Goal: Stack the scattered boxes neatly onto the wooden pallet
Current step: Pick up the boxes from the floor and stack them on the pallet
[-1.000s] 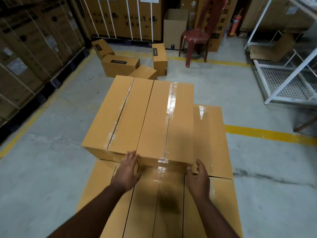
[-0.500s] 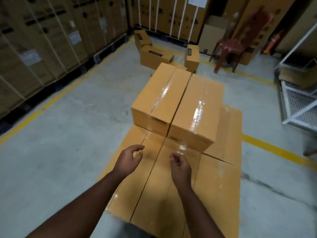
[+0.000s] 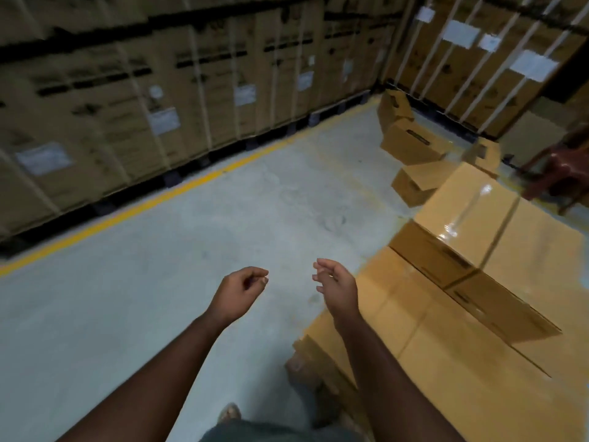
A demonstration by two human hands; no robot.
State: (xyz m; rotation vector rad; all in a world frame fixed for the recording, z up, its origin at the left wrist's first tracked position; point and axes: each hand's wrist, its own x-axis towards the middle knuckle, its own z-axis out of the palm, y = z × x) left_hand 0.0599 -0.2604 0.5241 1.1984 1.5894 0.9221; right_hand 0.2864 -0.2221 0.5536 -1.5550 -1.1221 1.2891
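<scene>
Brown taped boxes form a stack at the right; its lower layer [image 3: 414, 317] lies flat, with two more boxes [image 3: 471, 224] on top toward the back. The wooden pallet [image 3: 302, 368] shows only as a corner beneath the stack. Several scattered boxes [image 3: 414, 145] lie on the floor beyond, at the upper right. My left hand [image 3: 239, 295] hovers over bare floor with fingers loosely curled, holding nothing. My right hand [image 3: 338, 287] hangs near the stack's left edge, fingers relaxed and empty.
A wall of tall strapped cartons [image 3: 159, 100] on dark pallets lines the left, behind a yellow floor line [image 3: 191, 186]. More strapped cartons [image 3: 478, 68] stand at the back right. A red plastic chair [image 3: 561, 173] sits at the far right. Grey concrete floor [image 3: 223, 224] spreads ahead.
Both hands left the upper box and pulled back, empty. The view swung left, so the stack now sits at the right and the carton wall fills the left.
</scene>
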